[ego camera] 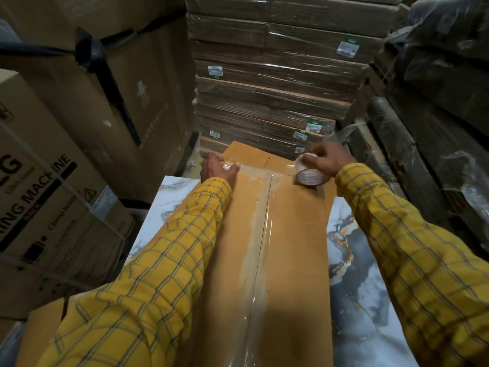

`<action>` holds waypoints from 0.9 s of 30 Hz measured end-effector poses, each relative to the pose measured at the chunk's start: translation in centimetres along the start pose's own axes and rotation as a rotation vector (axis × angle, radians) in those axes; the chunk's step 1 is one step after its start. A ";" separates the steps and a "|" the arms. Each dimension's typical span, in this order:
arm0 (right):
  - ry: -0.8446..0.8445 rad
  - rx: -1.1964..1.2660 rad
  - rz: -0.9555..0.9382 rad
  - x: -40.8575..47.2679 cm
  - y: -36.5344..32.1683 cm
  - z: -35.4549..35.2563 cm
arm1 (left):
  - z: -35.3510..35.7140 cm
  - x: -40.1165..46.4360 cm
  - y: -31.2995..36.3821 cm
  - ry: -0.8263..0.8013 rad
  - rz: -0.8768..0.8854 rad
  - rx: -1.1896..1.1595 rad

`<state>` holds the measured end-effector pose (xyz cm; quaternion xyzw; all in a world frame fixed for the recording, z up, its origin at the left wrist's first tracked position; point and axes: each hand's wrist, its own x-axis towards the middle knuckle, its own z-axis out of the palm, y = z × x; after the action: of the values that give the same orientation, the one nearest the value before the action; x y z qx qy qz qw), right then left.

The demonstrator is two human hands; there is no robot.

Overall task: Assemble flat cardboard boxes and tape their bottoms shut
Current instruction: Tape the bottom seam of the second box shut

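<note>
Right hand: the right hand (326, 158) curls its fingers round a roll of clear tape (309, 172), held on the far right part of the box's top face.
Left hand: the left hand (219, 168) lies flat with fingers straight, pressing a strip of tape (258, 170) that runs crosswise over the far end of the box.
Box: the cardboard box (291, 260) lies lengthwise on a marble-patterned table (352, 274); its flaps are closed and a long tape strip (260, 247) covers the centre seam.
Ahead: a tall stack of wrapped flat cardboard bundles (275, 83) stands just beyond the box's far end.
Left side: large cartons (53, 197), one printed with washing machine lettering, crowd close beside the table.
Right side: dark plastic-wrapped goods (436, 107) rise near the right hand.
Room: bare table shows on both sides of the box, wider on the right.
</note>
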<state>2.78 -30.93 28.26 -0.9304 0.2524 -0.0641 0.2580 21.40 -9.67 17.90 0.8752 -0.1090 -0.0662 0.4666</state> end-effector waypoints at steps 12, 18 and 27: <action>0.161 0.629 0.211 -0.9 3.4 0.8 | 0.0 -0.4 0.0 0.002 0.024 -0.011; 0.205 0.204 -0.002 -1.9 2.3 0.5 | -0.1 -0.6 0.2 0.002 0.011 -0.009; 0.153 0.974 0.317 -2.1 6.0 1.5 | -0.2 -0.4 0.3 0.007 -0.010 0.027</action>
<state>-1.26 -33.70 23.91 -0.6456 0.3493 -0.2022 0.6483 21.01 -9.54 18.25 0.8823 -0.1041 -0.0638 0.4546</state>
